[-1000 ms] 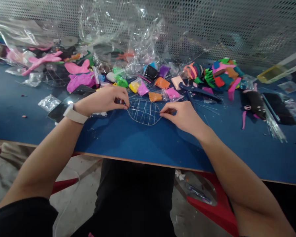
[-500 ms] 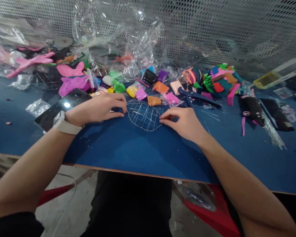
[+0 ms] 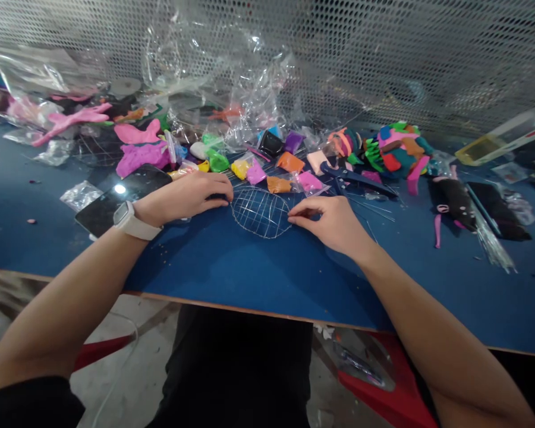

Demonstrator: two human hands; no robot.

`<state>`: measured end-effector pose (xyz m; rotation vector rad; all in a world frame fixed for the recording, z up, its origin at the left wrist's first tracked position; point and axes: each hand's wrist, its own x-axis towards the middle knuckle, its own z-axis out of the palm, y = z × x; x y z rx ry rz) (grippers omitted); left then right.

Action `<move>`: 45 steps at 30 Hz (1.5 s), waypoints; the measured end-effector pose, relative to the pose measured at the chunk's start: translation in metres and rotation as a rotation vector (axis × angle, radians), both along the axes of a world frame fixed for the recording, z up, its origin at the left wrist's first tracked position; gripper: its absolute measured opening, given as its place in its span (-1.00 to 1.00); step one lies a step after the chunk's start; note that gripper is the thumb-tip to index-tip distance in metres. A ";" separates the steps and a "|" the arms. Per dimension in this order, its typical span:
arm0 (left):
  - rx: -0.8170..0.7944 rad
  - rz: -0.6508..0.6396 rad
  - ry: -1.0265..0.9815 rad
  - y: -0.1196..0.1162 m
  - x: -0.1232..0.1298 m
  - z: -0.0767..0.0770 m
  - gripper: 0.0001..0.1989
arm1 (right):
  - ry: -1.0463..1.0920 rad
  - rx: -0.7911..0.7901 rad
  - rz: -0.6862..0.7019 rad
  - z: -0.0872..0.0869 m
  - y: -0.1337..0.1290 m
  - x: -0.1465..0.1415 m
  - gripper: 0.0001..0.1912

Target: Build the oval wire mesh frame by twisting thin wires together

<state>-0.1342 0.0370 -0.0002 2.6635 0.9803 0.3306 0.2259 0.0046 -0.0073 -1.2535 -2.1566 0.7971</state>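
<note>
An oval wire frame (image 3: 262,213) with crossing wires inside lies between my hands over the blue table. My left hand (image 3: 195,195) has its fingers closed at the frame's left end. At the right end, my right hand (image 3: 327,221) pinches the wire rim between thumb and forefinger. Just beyond the frame are small packets of coloured clay, among them an orange-brown one (image 3: 279,185) and a pink one (image 3: 310,182). Blue-handled pliers (image 3: 361,177) rest behind my right hand.
A black phone (image 3: 102,208) lies under my left wrist. Pink and purple clay pieces (image 3: 143,156) sit at the back left. Farther right are a multicoloured clay model (image 3: 399,150), a black pouch (image 3: 455,199) and a wire bundle (image 3: 494,244). A metal mesh (image 3: 339,47) rises behind.
The view has shifted slightly. My left fingers have drawn together and come up to the frame's left end. My right hand keeps its pinch on the other end.
</note>
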 end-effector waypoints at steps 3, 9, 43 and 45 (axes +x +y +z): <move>-0.031 -0.010 -0.016 -0.004 0.003 0.005 -0.69 | -0.005 -0.011 -0.004 0.001 0.000 -0.001 -0.93; -0.132 -0.020 -0.047 -0.009 0.002 0.008 -0.73 | 0.002 -0.008 -0.028 0.000 0.001 0.000 -0.95; -0.129 -0.025 0.067 -0.011 0.004 0.017 -0.67 | 0.099 0.012 -0.101 -0.003 -0.004 -0.009 -0.82; -0.134 -0.030 0.074 -0.011 0.005 0.017 -0.67 | 0.140 -0.019 -0.107 -0.004 -0.005 -0.009 -0.79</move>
